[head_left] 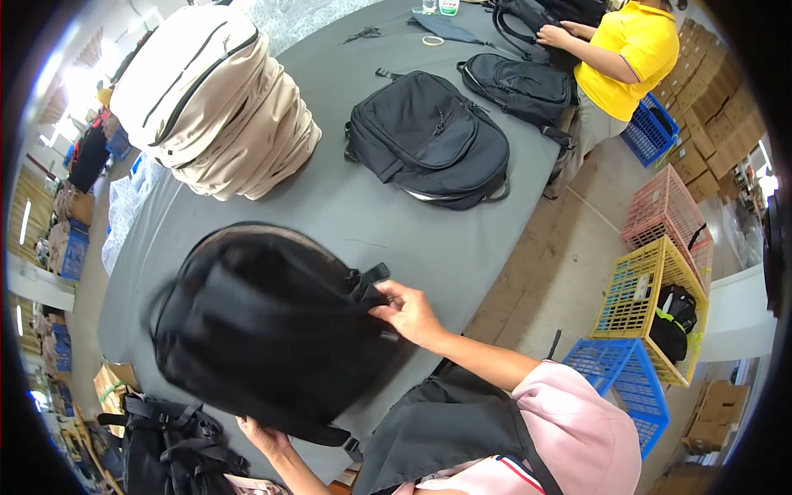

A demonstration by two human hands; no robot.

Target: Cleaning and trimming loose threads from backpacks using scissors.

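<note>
A black backpack [264, 330], blurred by motion, is held up over the near part of the grey table. My right hand [406, 313] grips its right edge, fingers closed beside a strap and buckle. My left hand [262, 432] is at the bag's lower edge; the bag covers most of its fingers, so its grip cannot be made out. Beyond, another black backpack [433, 136] lies on the table with its front pocket up. To its left rises a stack of beige backpacks [219, 107].
A co-worker in a yellow shirt [631, 45] handles black bags at the far right, near another black backpack [520, 87]. A tape roll [432, 40] lies farther back. Pink [664, 206], yellow [627, 285] and blue crates [606, 363] stand right; black bags [169, 450] sit lower left.
</note>
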